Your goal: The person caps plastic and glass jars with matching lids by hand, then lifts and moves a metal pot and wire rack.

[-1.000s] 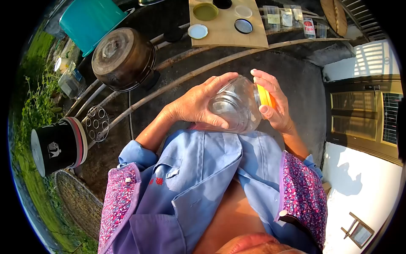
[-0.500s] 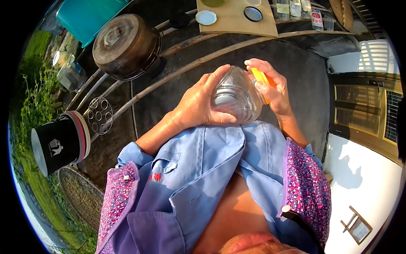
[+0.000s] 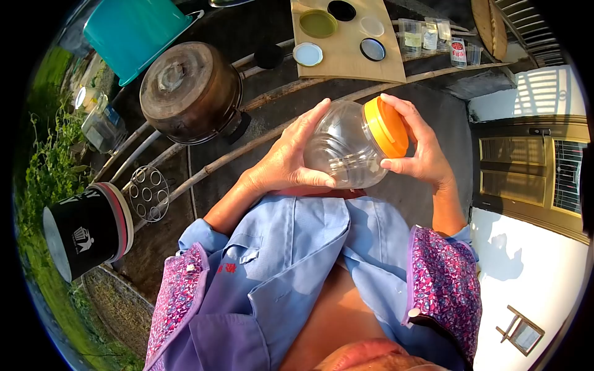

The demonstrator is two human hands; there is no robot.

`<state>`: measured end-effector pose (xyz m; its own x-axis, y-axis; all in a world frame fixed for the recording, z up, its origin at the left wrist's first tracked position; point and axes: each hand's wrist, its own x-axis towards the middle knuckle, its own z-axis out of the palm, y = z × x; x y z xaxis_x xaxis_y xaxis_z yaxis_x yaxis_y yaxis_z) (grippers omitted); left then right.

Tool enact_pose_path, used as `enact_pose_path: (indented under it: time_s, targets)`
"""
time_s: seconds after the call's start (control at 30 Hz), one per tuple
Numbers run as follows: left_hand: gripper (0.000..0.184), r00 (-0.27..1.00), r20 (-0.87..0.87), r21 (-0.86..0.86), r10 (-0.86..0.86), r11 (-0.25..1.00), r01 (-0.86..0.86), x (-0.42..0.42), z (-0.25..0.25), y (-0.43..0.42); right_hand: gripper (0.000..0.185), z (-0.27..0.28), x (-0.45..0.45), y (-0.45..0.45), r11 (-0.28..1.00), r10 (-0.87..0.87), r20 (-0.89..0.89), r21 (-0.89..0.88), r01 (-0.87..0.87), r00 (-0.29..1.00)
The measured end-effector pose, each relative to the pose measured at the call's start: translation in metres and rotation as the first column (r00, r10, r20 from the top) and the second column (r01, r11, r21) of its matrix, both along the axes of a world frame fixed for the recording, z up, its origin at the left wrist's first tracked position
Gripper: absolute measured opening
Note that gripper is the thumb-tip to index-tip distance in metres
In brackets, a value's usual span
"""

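Note:
A clear, rounded jar (image 3: 340,145) is held sideways in front of my chest. Its orange lid (image 3: 385,128) sits over the mouth and faces right. My left hand (image 3: 291,154) wraps around the base end of the jar, thumb below and fingers above. With fingers on top and the thumb underneath, my right hand (image 3: 424,145) grips the orange lid. Nothing shows inside the jar.
A board (image 3: 346,55) with several jar lids lies ahead, beside several clear cups (image 3: 427,38). To the left are a lidded pot (image 3: 185,86), a teal tub (image 3: 133,34), a round wire rack (image 3: 149,193) and a black bin (image 3: 86,229). Bamboo poles run across; a wooden door (image 3: 526,167) stands right.
The jar has turned so the orange lid shows more of its top. My right hand has shifted outward around the lid. The view has tilted up, showing more of the board.

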<state>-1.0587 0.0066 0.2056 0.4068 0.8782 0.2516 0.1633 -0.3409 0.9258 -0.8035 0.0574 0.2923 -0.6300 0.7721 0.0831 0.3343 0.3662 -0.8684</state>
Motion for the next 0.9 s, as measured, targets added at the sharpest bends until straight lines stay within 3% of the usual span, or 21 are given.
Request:
enact_pose_path:
  time_s: [0.07, 0.1, 0.13, 0.17, 0.23, 0.27, 0.3, 0.37, 0.53, 0.6, 0.7, 0.77, 0.9]
  targets:
    - [0.124, 0.992, -0.103, 0.06, 0.079, 0.995, -0.073, -0.001, -0.001, 0.01, 0.082, 0.011, 0.003, 0.026, 0.996, -0.019, 0.046, 0.088, 0.015, 0.999]
    - [0.114, 0.992, 0.042, 0.031, 0.123, 0.992, -0.125, 0.001, -0.001, 0.014, 0.082, 0.016, 0.006, 0.043, 0.985, -0.048, 0.086, 0.171, 0.032, 0.995]
    - [0.105, 0.988, 0.065, -0.052, 0.141, 0.989, -0.138, -0.001, 0.002, 0.016, 0.08, 0.019, 0.01, 0.063, 0.969, -0.103, 0.078, 0.231, 0.083, 0.992]
    - [0.097, 0.983, 0.087, -0.134, 0.161, 0.98, -0.148, -0.006, 0.005, 0.017, 0.078, 0.025, 0.014, 0.085, 0.96, -0.151, 0.044, 0.245, 0.135, 0.988]
    - [0.062, 0.976, 0.008, -0.156, 0.219, 0.964, -0.215, -0.016, 0.0, 0.016, 0.073, 0.032, 0.023, 0.145, 0.916, -0.192, -0.004, 0.357, 0.181, 0.981]
    - [0.054, 0.965, 0.026, -0.212, 0.261, 0.945, -0.25, -0.02, -0.006, 0.014, 0.072, 0.035, 0.026, 0.178, 0.871, -0.28, 0.031, 0.427, 0.241, 0.959]
    - [0.047, 0.952, 0.041, -0.267, 0.304, 0.921, -0.283, -0.024, -0.012, 0.01, 0.073, 0.03, 0.033, 0.22, 0.778, -0.325, 0.092, 0.592, 0.21, 0.941]
    - [0.04, 0.89, 0.128, -0.466, 0.438, 0.819, -0.336, -0.027, -0.026, -0.002, 0.077, 0.02, 0.035, 0.3, 0.651, -0.42, 0.148, 0.736, 0.184, 0.895]
    - [0.036, 0.68, 0.078, -0.615, 0.729, 0.572, -0.543, -0.02, -0.058, -0.037, 0.079, -0.019, 0.014, 0.439, 0.674, -0.498, 0.273, 0.719, 0.169, 0.823]
    - [0.036, 0.536, 0.043, -0.651, 0.843, 0.431, -0.625, -0.011, -0.072, -0.052, 0.081, -0.018, 0.002, 0.455, 0.696, -0.5, 0.32, 0.701, 0.154, 0.805]
    - [0.034, 0.33, 0.062, -0.72, 0.942, 0.271, -0.639, 0.01, -0.072, -0.065, 0.083, -0.031, -0.008, 0.491, 0.677, -0.477, 0.325, 0.729, 0.105, 0.817]
    - [0.033, 0.213, 0.009, -0.75, 0.977, 0.147, -0.645, 0.023, -0.062, -0.067, 0.08, -0.039, -0.008, 0.521, 0.759, -0.42, 0.391, 0.646, 0.082, 0.819]
    - [0.032, 0.077, -0.034, -0.717, 0.996, 0.029, -0.697, 0.027, -0.05, -0.083, 0.079, -0.074, 0.015, 0.589, 0.787, -0.412, 0.45, 0.614, 0.06, 0.792]
